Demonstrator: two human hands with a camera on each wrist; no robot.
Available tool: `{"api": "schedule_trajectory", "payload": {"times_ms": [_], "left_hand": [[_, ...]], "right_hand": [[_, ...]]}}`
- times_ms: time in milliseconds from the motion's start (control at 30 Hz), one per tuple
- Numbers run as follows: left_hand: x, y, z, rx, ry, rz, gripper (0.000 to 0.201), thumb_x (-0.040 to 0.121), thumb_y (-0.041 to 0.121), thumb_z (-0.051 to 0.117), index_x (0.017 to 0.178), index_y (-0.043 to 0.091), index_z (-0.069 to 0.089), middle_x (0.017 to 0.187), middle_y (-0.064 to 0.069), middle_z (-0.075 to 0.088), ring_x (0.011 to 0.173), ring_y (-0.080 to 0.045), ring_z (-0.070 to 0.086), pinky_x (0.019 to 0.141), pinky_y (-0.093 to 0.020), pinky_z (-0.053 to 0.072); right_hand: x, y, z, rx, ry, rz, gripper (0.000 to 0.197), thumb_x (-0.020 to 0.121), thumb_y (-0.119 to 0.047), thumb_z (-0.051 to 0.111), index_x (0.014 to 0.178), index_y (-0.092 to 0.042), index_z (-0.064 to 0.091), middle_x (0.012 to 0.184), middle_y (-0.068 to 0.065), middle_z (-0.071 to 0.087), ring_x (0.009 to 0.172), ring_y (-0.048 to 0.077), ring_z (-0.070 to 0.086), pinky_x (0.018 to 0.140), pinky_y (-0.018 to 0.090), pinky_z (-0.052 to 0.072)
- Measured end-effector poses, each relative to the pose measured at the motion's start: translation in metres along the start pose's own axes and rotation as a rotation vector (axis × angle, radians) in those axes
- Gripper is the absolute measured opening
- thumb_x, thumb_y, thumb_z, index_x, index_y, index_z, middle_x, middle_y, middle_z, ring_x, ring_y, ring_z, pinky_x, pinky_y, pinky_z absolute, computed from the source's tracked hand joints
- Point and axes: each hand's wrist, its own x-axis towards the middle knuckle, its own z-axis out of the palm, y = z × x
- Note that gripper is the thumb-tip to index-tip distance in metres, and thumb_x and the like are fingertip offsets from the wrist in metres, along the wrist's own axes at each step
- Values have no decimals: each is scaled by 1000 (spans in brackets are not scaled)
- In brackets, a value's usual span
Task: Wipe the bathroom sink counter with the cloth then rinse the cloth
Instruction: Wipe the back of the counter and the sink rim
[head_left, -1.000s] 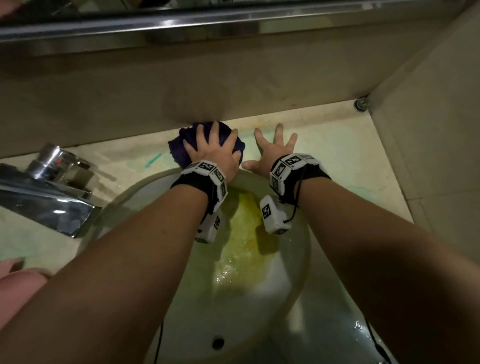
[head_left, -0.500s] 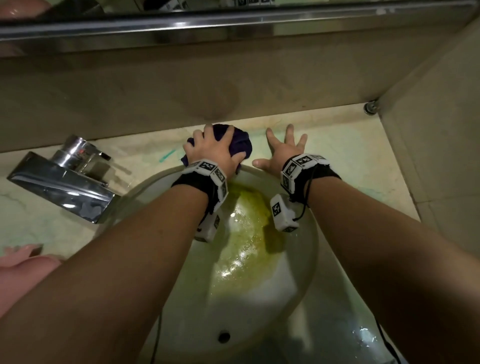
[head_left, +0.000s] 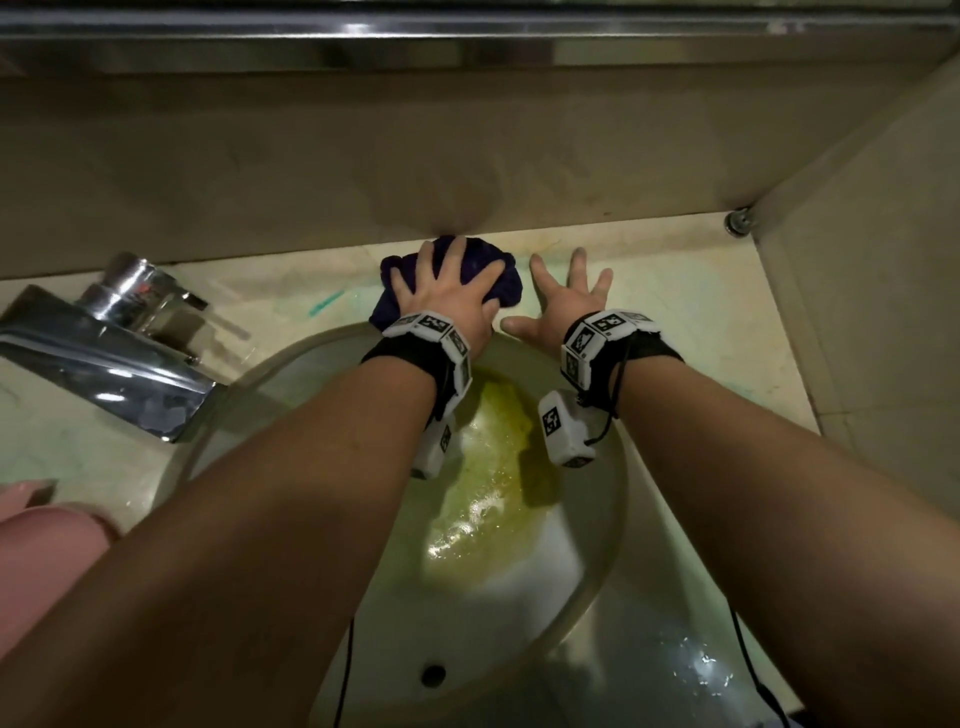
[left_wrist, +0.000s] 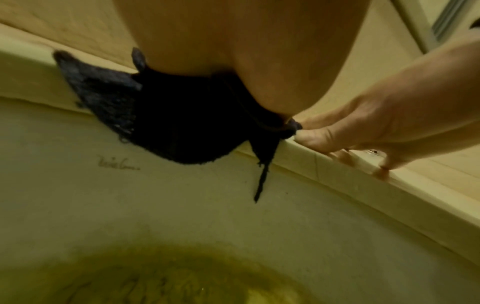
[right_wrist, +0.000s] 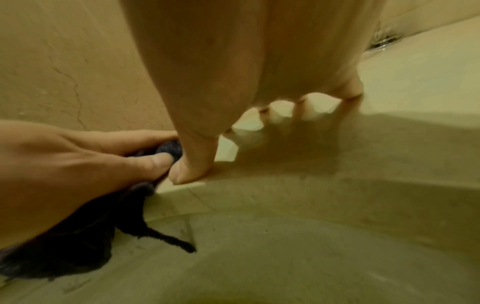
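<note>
Wiping under way behind the basin.
The cloth (head_left: 460, 275) lies bunched on the tabletop (head_left: 691, 296) just behind the basin (head_left: 597, 566), one corner hanging over its rim. The left hand (head_left: 447, 301) clamps its grip on it; the right hand (head_left: 563, 306) rests flat beside, fingers spread. A green streak (head_left: 326, 303) remains; rinsing is not begun.
</note>
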Motion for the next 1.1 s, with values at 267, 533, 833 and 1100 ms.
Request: {"api": "schedule_trajectory", "payload": {"times_ms": [267,533,833,1100], "left_hand": [[-35,-28,1,-6,100,-208,48,97,45,36,144,44,25,159,-3,10,144,-35,4,111,-64,4],[4,0,3,-16,36,-55,50,97,43,35,146,42,24,159,-3,8,145,-36,0,112,-61,0],[-51,-55,-3,-64,163,-369,46,98,42,35,144,40,30,158,-4,15,145,-32,7,113,-60,6],[-31,1,6,-60,98,-225,44,98,38,39,142,34,35,157,-7,16,144,-38,7,113,-60,6]], "right_hand": [[-6,-2,-5,2,-20,-8,90,82,-65,55,147,-45,-4,156,3,-27,141,44,-22,111,67,13],[-2,0,-2,-19,-9,-6,91,81,-68,53,147,-46,-5,156,3,-26,140,45,-22,112,66,9],[-8,0,-7,-1,-27,-31,89,82,-65,54,148,-45,-3,156,3,-28,140,46,-22,113,64,10],[-6,0,-5,-26,-29,-9,90,82,-66,53,147,-45,-6,156,4,-28,140,45,-22,111,64,9]]}}
